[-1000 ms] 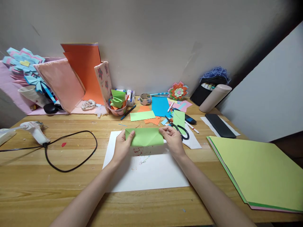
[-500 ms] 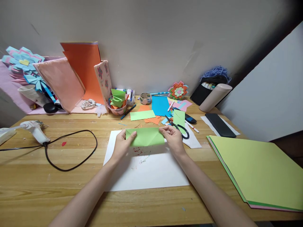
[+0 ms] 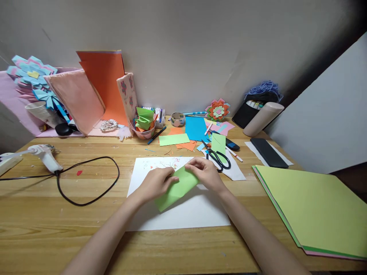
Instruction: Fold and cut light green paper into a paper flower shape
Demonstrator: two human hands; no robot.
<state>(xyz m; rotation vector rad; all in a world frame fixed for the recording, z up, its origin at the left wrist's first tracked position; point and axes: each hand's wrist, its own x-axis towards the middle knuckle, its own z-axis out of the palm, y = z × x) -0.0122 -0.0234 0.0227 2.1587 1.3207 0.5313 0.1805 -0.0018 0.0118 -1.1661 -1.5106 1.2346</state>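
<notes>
A light green folded piece of paper [image 3: 180, 186] is held slanting above a white sheet [image 3: 197, 217], its left end lower and closer to me. My left hand [image 3: 157, 183] is closed on its upper left edge, thumb across the front. At the upper right corner, my right hand [image 3: 207, 172] pinches the paper between thumb and fingers. Black-handled scissors [image 3: 215, 154] lie just beyond my right hand, partly over a small green paper piece [image 3: 218, 142]. Small coloured marks show on the far part of the white sheet.
A glue gun [image 3: 47, 157] with a looped black cord stands at left. Large coloured sheets [image 3: 312, 206] are stacked at right, near a black phone [image 3: 268, 152]. Behind are paper scraps, a tape roll [image 3: 177, 119], a cup of folded paper [image 3: 144, 128] and a pink holder [image 3: 76, 99].
The green paper has turned from level to slanted, its left end swinging down toward me. My left hand has shifted right along it, and my right hand slightly left and down.
</notes>
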